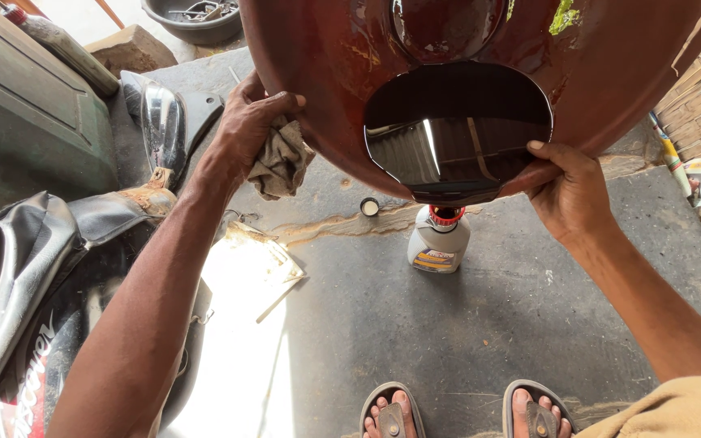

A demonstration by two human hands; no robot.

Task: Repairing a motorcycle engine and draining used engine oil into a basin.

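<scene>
My left hand [249, 122] presses a grey rag [281, 160] against the glossy maroon panel [326, 73]; my right hand [569, 191] grips its lower edge. Beneath stands a white bottle [438, 242], red-capped with a yellow-blue label.

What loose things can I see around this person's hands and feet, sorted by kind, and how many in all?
Glossy dark red body panel, held by both hands: 1
Cloth rag, in the left hand: 1
White plastic bottle on the floor: 1
Small round cap: 1
Sandals: 2
Dark bowl: 1
Total: 7
</scene>
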